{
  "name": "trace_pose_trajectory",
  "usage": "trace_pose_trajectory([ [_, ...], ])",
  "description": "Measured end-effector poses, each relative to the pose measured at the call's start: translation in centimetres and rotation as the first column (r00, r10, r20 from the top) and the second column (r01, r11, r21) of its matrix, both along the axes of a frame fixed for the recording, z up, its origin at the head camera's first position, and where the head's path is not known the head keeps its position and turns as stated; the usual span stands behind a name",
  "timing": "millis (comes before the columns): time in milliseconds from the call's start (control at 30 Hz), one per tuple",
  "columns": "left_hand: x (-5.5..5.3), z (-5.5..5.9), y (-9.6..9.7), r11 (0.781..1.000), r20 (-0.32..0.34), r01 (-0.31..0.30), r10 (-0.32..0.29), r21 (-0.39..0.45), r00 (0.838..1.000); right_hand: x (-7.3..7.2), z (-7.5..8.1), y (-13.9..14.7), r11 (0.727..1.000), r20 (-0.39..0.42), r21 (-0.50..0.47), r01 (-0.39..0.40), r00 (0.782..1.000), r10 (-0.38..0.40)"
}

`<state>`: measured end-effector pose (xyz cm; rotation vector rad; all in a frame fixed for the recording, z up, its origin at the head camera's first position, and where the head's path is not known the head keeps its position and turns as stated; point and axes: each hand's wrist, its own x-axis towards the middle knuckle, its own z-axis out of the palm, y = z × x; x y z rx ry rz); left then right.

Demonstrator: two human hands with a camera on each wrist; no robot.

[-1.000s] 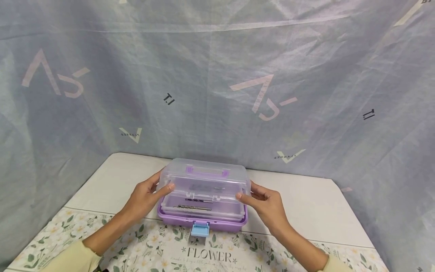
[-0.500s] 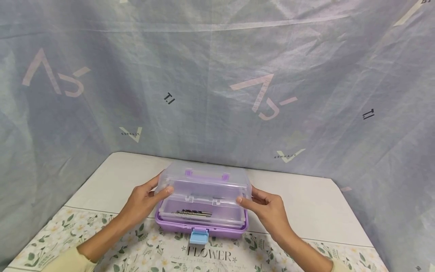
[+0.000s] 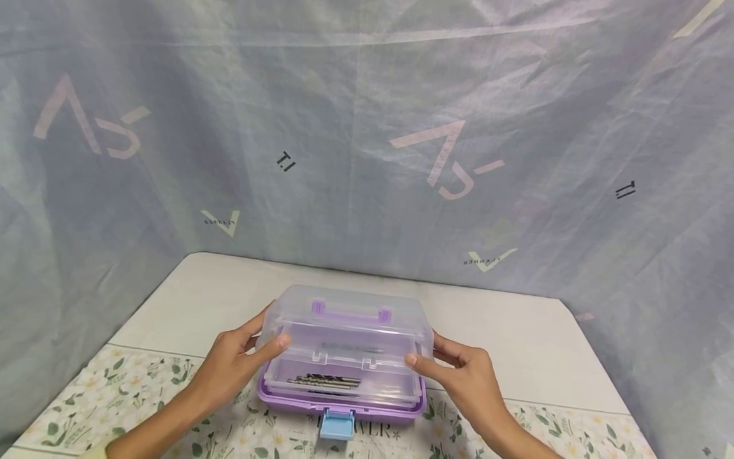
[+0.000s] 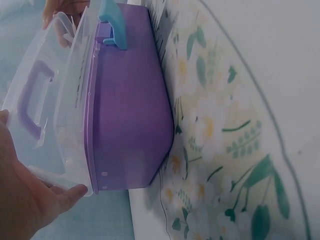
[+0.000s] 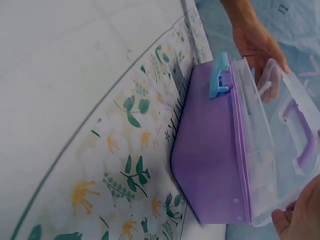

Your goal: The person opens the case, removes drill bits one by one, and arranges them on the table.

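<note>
A purple toolbox (image 3: 287,403) stands on the table with its clear lid (image 3: 367,338) partly raised, hinged at the back. My left hand (image 3: 226,366) grips the lid's left side, thumb on the front and fingers behind. My right hand (image 3: 473,379) holds the right side likewise. Several drill bits (image 3: 327,381) lie in the clear tray (image 3: 395,387) inside, partly seen through the lid. A blue latch (image 3: 337,425) hangs unfastened at the front. In the left wrist view, the purple handle (image 4: 31,97) lies folded on the lid.
The white table (image 3: 516,344) bears a flower-print mat section (image 3: 155,389) along its front, with lettering partly covered by the box. A grey printed curtain (image 3: 344,127) hangs close behind the table's back edge.
The toolbox has slid toward me, both hands moving with it on the lid. The lid has come down somewhat, and the drill bits now appear bunched closer together.
</note>
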<state>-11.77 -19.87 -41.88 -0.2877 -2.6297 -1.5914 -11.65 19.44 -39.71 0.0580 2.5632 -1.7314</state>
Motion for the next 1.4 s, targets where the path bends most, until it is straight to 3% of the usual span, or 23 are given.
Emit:
trace_pose_trajectory([
  [300,1.2,0.2,0.5,1.0,-0.011,0.017,-0.018,-0.01,1.0,1.5,0.1,0.5,1.0,0.025,0.01,0.025,0.999,-0.025],
  [533,1.4,0.3,0.3,0.999,-0.039,0.021,-0.022,-0.027,0.999,1.5,0.1,0.3,1.0,-0.002,0.003,0.019,1.0,-0.019],
  [733,1.0,0.6,0.5,0.999,-0.044,0.012,-0.013,-0.039,0.999,1.2,0.6,0.2,0.999,-0.024,0.039,0.03,0.999,-0.029],
  [900,0.5,1.4,0.7,0.996,-0.046,-0.037,0.034,-0.081,0.998,0.8,1.2,0.3,0.993,-0.033,0.111,0.037,0.999,-0.034],
  [1200,-0.2,2.7,0.9,0.988,-0.059,-0.076,0.069,-0.136,0.996,0.1,2.3,0.4,0.994,-0.04,0.109,0.016,0.999,-0.012],
  [1400,-1.2,3.3,1.0,0.98,-0.054,-0.096,0.087,-0.174,0.995,-0.8,3.3,0.4,0.986,-0.04,0.167,0.017,0.999,-0.01],
])
